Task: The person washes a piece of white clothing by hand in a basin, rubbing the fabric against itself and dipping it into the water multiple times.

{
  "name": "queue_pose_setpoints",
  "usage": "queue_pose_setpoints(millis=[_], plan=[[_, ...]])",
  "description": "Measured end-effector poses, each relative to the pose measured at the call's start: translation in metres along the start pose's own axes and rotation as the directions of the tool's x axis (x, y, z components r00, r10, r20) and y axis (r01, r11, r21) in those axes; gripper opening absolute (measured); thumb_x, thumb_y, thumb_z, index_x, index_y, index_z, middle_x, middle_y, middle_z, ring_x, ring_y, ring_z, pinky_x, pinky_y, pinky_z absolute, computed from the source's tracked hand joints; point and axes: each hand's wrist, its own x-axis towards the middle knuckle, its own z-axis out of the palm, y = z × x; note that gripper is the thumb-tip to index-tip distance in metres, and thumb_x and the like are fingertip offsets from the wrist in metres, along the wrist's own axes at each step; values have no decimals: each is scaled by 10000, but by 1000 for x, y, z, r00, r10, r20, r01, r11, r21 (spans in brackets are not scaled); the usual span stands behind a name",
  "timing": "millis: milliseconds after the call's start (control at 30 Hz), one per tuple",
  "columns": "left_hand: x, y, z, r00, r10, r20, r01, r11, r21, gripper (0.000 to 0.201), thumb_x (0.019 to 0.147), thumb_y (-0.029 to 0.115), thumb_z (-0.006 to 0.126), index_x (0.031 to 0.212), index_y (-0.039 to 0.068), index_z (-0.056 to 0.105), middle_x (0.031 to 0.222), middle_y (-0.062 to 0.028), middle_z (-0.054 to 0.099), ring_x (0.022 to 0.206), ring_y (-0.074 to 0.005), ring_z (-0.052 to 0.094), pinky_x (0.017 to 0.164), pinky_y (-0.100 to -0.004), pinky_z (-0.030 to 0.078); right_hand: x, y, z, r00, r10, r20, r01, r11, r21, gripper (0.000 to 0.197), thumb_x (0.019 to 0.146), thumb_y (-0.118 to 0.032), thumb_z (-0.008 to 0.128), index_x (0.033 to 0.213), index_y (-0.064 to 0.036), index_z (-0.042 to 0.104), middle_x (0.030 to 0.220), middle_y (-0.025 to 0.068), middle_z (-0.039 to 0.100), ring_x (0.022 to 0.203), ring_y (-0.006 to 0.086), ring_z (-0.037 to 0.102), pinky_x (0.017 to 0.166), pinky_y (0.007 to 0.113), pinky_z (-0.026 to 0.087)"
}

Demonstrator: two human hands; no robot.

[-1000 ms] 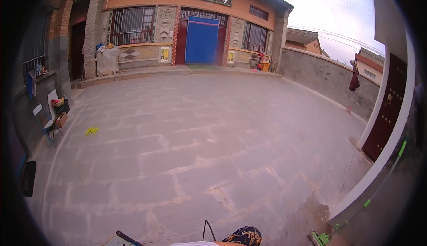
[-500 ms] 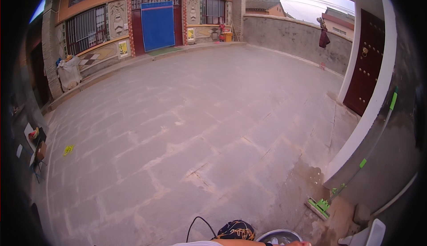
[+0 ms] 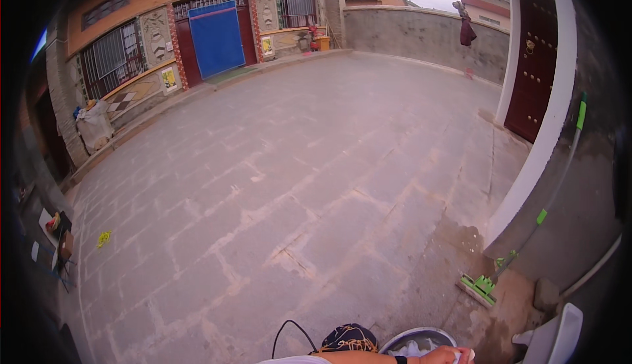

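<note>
My left forearm [image 3: 362, 359] crosses the bottom edge from the left, with a black band [image 3: 400, 360] on the wrist. At the near right rim of a metal basin [image 3: 431, 330], my left hand [image 3: 434, 356] is closed on a small white piece [image 3: 457, 357], seemingly cloth; the picture's edge cuts it off. Finger-like skin [image 3: 467, 353] shows just right of it and may belong to my right hand, but its grip is hidden. Inside the basin lies crumpled whitish material [image 3: 413, 349].
Left of the basin sits a dark bundle with orange cords [image 3: 347, 339], beside a black loop [image 3: 289, 324]. A green-headed mop [image 3: 479, 290] leans on the right wall. A white plastic piece [image 3: 565, 337] stands at lower right. Grey paving [image 3: 263, 166] spreads ahead.
The view has tilted down and turned slightly, so more of the basin shows. My left hand has come further into view, up and right, with the white piece at its fingers.
</note>
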Motion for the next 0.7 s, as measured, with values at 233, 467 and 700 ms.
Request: queue_pose_setpoints(millis=[233, 467, 700], plan=[[2, 30, 2, 785, -618, 49, 491, 573, -656, 81, 701, 69, 570, 751, 13, 600, 744, -88, 615, 678, -209, 549, 610, -311, 424, 0, 28, 0, 991, 135, 24, -137, 961, 242, 369, 968, -273, 374, 1078, 38, 540, 1025, 152, 598, 939, 234, 550, 833, 362, 428], [-4, -25, 16, 1000, -4, 21, 3, 999, 37, 141, 736, 51, 535, 831, 4, 628, 842, -47, 632, 768, -201, 570, 653, -317, 438, -3, -5, -2, 989, 146, 37, -150, 978, 144, 363, 963, -236, 337, 1069, 31, 558, 1031, 138, 611, 947, 261, 565, 866, 353, 427], [8, 15, 10, 892, -449, -53, 344, 751, -564, 121, 725, 61, 547, 801, -5, 613, 878, -83, 623, 758, -201, 547, 669, -322, 433, 3, 37, -3, 960, 239, 142, -276, 749, 603, 396, 975, -268, 343, 1172, 24, 523, 1067, 170, 594, 1003, 281, 553, 904, 362, 420]])
